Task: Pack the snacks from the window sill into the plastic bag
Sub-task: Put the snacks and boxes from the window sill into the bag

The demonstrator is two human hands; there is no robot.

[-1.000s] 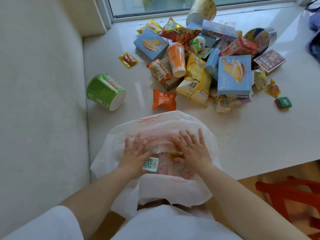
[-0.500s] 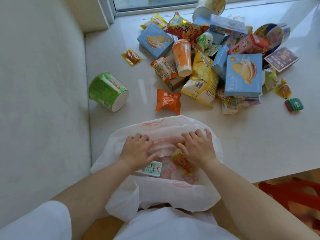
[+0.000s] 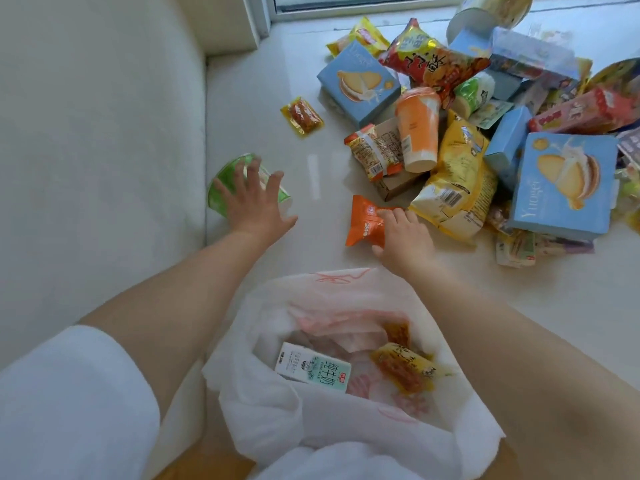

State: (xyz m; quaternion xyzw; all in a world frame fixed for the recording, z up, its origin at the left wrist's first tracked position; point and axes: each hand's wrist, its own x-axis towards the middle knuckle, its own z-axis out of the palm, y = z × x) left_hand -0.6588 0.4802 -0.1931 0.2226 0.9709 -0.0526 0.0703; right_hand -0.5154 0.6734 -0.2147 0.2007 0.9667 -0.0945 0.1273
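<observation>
Snack pile: heaped at upper right of the window sill [image 3: 519,306], with blue boxes [image 3: 562,183], a yellow bag [image 3: 457,181] and an orange cup [image 3: 417,128] crowding each other.
Left hand [image 3: 254,199]: fingers spread wide over the green tub [image 3: 225,181] at centre left; blurred, grip unclear.
Right hand [image 3: 405,239]: fingers closed on the orange packet [image 3: 363,221], long axis running up the frame.
Plastic bag [image 3: 311,420]: bottom centre, mouth gaping, holding a milk carton [image 3: 313,372] and sausage packet [image 3: 403,370].

Bare sill [image 3: 311,168] left of snack pile [image 3: 460,161]
</observation>
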